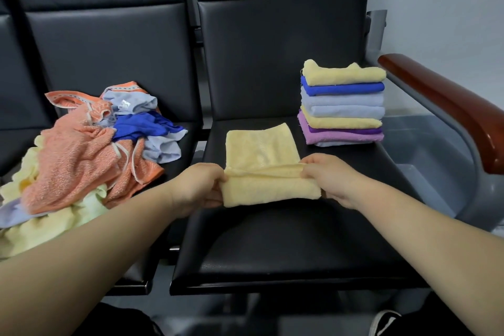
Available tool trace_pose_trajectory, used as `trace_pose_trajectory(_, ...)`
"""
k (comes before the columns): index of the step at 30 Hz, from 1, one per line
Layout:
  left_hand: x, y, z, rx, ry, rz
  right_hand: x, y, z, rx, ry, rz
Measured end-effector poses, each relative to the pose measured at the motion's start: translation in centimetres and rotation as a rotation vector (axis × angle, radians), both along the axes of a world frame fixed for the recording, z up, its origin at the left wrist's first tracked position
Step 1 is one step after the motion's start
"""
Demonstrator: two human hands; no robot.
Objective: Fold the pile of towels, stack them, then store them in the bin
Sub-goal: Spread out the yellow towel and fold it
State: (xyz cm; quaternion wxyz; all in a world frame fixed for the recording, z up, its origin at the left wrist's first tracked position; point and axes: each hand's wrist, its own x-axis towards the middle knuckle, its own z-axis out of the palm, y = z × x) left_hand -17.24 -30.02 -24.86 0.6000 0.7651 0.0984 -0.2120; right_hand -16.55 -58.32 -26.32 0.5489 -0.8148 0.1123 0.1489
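Grip: left hand (199,185) and right hand (330,177) each pinch one end of the yellow towel (261,150), thumbs and curled fingers closed on the raised fold, one hand at each side edge.

Left seat (178,157): the unfolded pile (81,155) lies loose. Orange towels sit on top, pale yellow ones beneath and toward the near edge, with blue and pale lilac pieces at its far right side. The pile is apart from both hands.

Middle seat (272,240): the yellow towel lies flat at its far half. Its near portion is doubled over into a thick band, held between the two hands and lifted slightly along the crease.

Far right corner of the same seat: the folded stack (342,106) stands upright and fairly square. Order from the top is yellow, blue, two pale lilac, yellow, dark purple, light purple, then a pale layer at the base. It is near the held towel but not touching it.

Right of the stack: a brown armrest (450,106), with the grey bin (436,185) below and beyond it.
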Motion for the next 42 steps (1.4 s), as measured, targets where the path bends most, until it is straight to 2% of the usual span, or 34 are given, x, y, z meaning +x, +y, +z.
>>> trace_pose_trajectory(4, -0.4, 1.6, 1.6, 0.041, 0.36, -0.271, -0.4, -0.5, 0.6, 0.129, 0.285, 0.123)
trace_pose_trajectory(7, -0.4, 2.3, 1.6, 0.085, 0.423, -0.352, -1.0, -0.6, 0.8, 0.214, 0.404, 0.204)
trace_pose_trajectory(10, -0.1, 2.2, 1.5, 0.101, 0.379, -0.281, -1.2, -0.5, 1.3, 0.283, 0.411, 0.274)
trace_pose_trajectory(14, 0.4, 2.0, 1.6, 0.076, 0.29, -0.191, -0.6, -0.4, 2.1, 0.204, 0.354, 0.285)
trace_pose_trajectory(19, 2.3, 1.5, 1.4, -0.017, 0.114, -0.002, 1.4, 0.3, 2.4, 0.184, 0.11, 0.045)
trace_pose_trajectory(24, 5.0, -0.1, 0.5, 0.004, -0.058, 0.165, 3.8, 0.9, 1.3, 0.068, -0.037, -0.044)
trace_pose_trajectory(29, 7.3, -1.1, -1.7, 0.188, -0.192, 0.157, 5.3, 1.6, -0.2, -0.076, -0.163, -0.159)
trace_pose_trajectory(31, 7.7, -1.1, -2.7, 0.418, -0.286, 0.13, 5.5, 1.6, -0.6, -0.205, -0.167, -0.17)
trace_pose_trajectory(33, 7.6, -1.0, -3.2, 0.614, -0.336, 0.085, 5.5, 1.4, -0.3, -0.404, -0.094, -0.092)
trace_pose_trajectory(35, 7.5, -0.8, -3.2, 0.719, -0.304, 0.004, 5.3, 1.3, 0.3, -0.576, 0.037, 0.037)
trace_pose_trajectory(38, 7.4, -0.8, -3.0, 0.837, -0.203, -0.144, 4.9, 1.4, 1.2, -0.597, 0.157, 0.119)
trace_pose_trajectory(42, 7.3, -1.5, -3.0, 0.784, -0.133, -0.146, 4.7, 2.2, 0.3, -0.634, 0.138, 0.166)
